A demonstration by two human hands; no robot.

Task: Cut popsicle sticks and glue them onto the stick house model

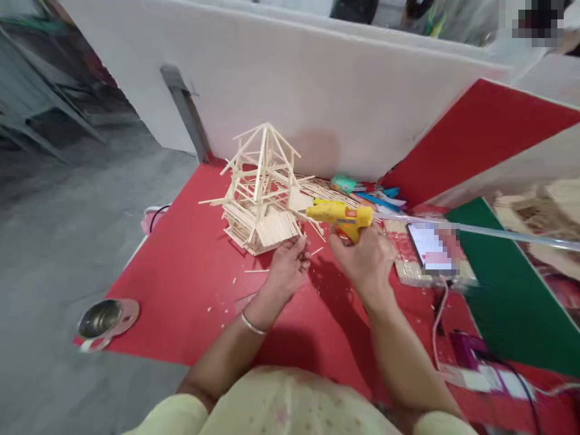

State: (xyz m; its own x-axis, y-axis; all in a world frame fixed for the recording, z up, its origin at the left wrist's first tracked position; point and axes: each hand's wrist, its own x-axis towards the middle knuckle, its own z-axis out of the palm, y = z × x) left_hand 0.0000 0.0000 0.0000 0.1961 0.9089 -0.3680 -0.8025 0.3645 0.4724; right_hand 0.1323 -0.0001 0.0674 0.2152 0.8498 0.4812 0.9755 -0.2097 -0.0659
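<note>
A yellow glue gun [342, 212] is gripped in my right hand [369, 257], its nozzle pointing left toward a small house-like model [260, 187] of pale wooden sticks. The model has an open pointed frame on top and a slatted panel [277, 229] low at its front right. Just below that panel, my left hand [289, 266] has its fingers pinched together. A tiny pale bit shows at its fingertips, too small to name. A clear glue stick [475, 229] sticks out far behind the gun to the right.
Loose sticks [326, 192] and a green roll [343, 183] lie along the white wall on the red table [181, 266]. A phone [432, 248] rests on stick bundles at right, near cables and a power strip [489, 380]. A metal cup [106, 320] stands at the left corner.
</note>
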